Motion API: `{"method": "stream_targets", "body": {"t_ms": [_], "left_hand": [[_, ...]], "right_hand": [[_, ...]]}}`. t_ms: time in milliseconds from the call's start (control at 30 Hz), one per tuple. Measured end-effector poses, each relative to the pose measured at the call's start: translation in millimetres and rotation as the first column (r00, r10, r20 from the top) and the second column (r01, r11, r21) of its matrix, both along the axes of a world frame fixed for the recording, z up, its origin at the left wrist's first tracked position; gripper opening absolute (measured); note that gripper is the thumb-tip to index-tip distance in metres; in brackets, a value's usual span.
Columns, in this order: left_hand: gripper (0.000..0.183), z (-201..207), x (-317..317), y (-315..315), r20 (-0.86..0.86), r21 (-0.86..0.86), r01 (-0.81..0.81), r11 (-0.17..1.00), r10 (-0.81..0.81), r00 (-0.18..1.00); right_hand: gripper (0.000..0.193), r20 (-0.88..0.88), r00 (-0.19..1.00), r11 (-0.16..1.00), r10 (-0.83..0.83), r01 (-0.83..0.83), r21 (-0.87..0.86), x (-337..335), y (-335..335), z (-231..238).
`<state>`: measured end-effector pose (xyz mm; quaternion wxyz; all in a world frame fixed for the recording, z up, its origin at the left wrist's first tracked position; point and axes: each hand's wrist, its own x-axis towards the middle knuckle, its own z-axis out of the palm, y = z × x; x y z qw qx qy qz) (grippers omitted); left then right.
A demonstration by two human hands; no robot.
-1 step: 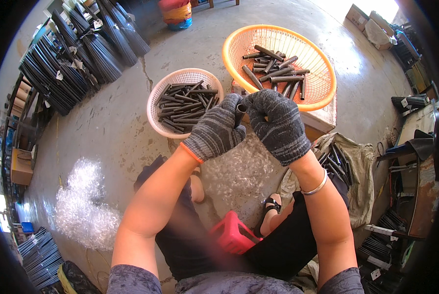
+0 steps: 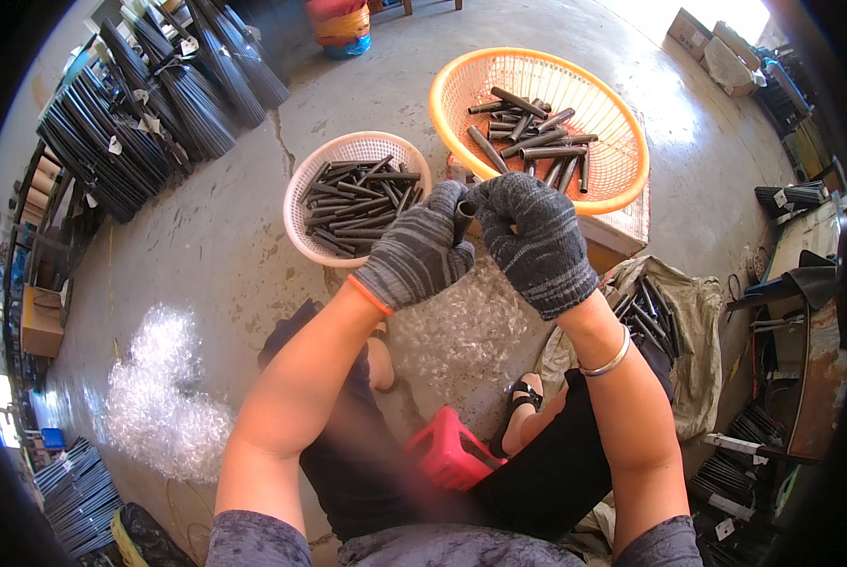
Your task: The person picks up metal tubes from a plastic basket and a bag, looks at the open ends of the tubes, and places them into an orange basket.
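Both my hands wear dark grey striped knit gloves and meet in front of the baskets. In my left hand (image 2: 414, 250), closed fingers grip a short dark tube (image 2: 463, 219), its open end facing up. My right hand (image 2: 537, 236) is pinched together by the tube's upper end; whatever lies between its fingertips is hidden. Just beyond, an orange plastic basket (image 2: 634, 180) holds several dark tubes (image 2: 546, 151). To its left, a smaller pale pink basket (image 2: 294, 213) is heaped with thinner-looking dark tubes (image 2: 357, 203).
Clear plastic scraps (image 2: 457, 331) cover the floor below my hands. A cloth sack (image 2: 702, 359) with more dark tubes (image 2: 646, 317) lies right of my leg. A pink stool (image 2: 447, 454) stands between my legs. Clear plastic heaps (image 2: 164, 406) lie left; bundled rods (image 2: 102, 142) stand far left.
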<state>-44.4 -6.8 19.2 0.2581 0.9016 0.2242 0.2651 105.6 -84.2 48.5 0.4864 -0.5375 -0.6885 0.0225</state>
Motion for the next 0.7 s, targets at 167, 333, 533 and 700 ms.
{"method": "stream_targets", "body": {"t_ms": [167, 333, 533, 700], "left_hand": [[0.044, -2.3, -0.7, 1.8, -0.014, 0.042, 0.009, 0.999, -0.009, 1.000], [0.049, -27.1, -0.4, 16.0, 0.203, -0.387, 0.040, 0.921, 0.043, 0.978], [0.037, 16.5, -5.4, 8.0, 0.307, -0.459, 0.097, 0.883, 0.055, 0.950], [0.020, 19.2, -8.3, 6.4, 0.362, -0.499, 0.218, 0.839, -0.027, 0.932]], "right_hand": [[0.011, -0.024, 0.999, 0.999, -0.032, 0.031, -0.014, -1.6, 1.7, -4.6], [0.011, -0.121, 0.993, 0.999, -0.013, 0.008, -0.045, -6.3, 7.2, -1.2], [0.010, -0.236, 0.966, 0.975, -0.108, 0.057, -0.214, 13.9, 3.4, 2.0], [0.007, -0.247, 0.965, 0.964, -0.090, 0.022, -0.265, 13.5, 3.6, 0.5]]}}
